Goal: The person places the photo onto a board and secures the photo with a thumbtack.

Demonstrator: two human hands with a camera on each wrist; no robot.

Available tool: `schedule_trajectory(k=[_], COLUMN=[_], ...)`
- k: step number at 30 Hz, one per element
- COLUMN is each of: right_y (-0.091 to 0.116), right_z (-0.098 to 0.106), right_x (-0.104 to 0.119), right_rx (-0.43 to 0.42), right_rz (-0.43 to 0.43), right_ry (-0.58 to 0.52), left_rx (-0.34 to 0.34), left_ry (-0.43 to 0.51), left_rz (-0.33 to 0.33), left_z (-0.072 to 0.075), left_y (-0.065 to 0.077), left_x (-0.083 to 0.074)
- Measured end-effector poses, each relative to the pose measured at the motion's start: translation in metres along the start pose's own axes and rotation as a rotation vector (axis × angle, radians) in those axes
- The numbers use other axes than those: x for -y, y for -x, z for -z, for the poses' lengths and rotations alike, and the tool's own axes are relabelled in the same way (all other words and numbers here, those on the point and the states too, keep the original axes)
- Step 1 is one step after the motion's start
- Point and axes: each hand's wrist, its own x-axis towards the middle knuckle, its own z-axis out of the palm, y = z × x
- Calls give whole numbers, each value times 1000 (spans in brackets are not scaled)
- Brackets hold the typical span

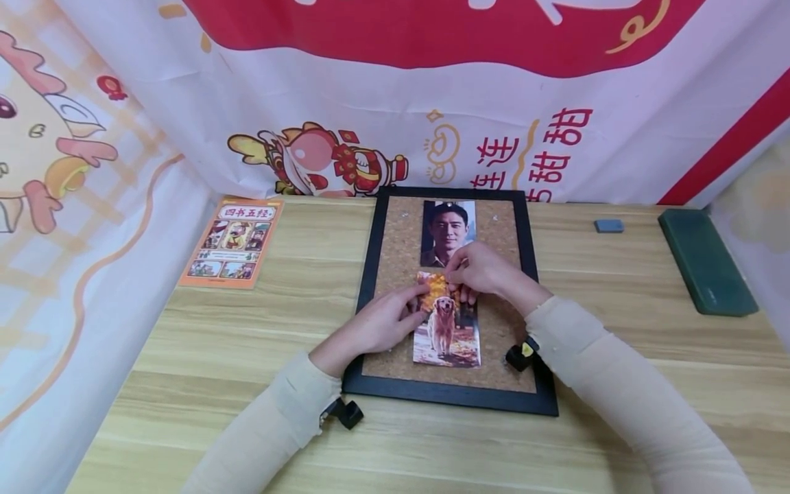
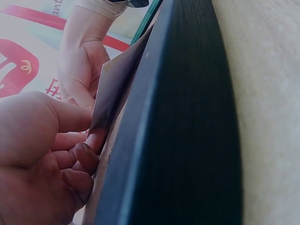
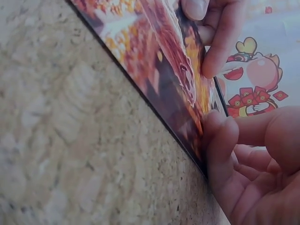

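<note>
A photo of a golden dog among autumn leaves (image 1: 443,329) lies over the lower middle of a black-framed cork board (image 1: 395,240), one edge raised off the cork in the left wrist view. My left hand (image 1: 385,319) holds that photo by its left edge, thumb and fingers at the margin. At its top edge, the thumb and a finger of my right hand (image 1: 484,271) pinch together; the fingertips hide what is between them. Just above is a portrait photo of a person (image 1: 447,230), with a small pin at its top. Clear pushpins (image 1: 495,217) stand on the cork.
An orange comic-style booklet (image 1: 231,243) lies at the back left of the wooden table (image 1: 296,295). To the right are a small blue block (image 1: 609,226) and a long dark green case (image 1: 706,261). Printed cloth (image 1: 345,89) hangs behind and at the left.
</note>
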Motion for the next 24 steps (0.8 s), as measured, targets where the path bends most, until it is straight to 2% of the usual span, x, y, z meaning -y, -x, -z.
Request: schedule_trajectory(k=[5, 9, 12, 15, 24], right_y=[0, 0, -1, 0, 3], right_z=[2, 2, 1, 0, -1], right_x=[-2, -5, -7, -9, -16], right_rx=[-16, -38, -55, -51, -9], right_rz=[-26, -57, -55, -55, -27], right_ry=[112, 164, 169, 157, 60], left_rx=[-2, -26, -43, -43, -35], left_ry=[37, -7, -79, -112, -82], left_rz=[-40, -45, -28, -21, 1], left_z=[5, 6, 4, 2, 4], left_y=[5, 6, 5, 5, 8], left_x=[-7, -11, -11, -10, -16])
